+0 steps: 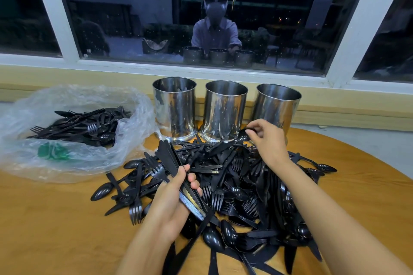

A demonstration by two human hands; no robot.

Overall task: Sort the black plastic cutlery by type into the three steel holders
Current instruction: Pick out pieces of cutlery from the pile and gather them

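The left hand (175, 196) is gripping a knife bundle (166, 155), fingers curled; the right hand (269, 140) is pinching one black piece (247, 131). Likely risk: the fanned bundle slipping, knives rejoining the pile (245, 185).

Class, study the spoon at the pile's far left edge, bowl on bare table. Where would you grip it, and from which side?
Probably pinch the spoon by its bowl, coming from the left over the bare table: the bowl lies clear, while its handle seems to run right under the pile.
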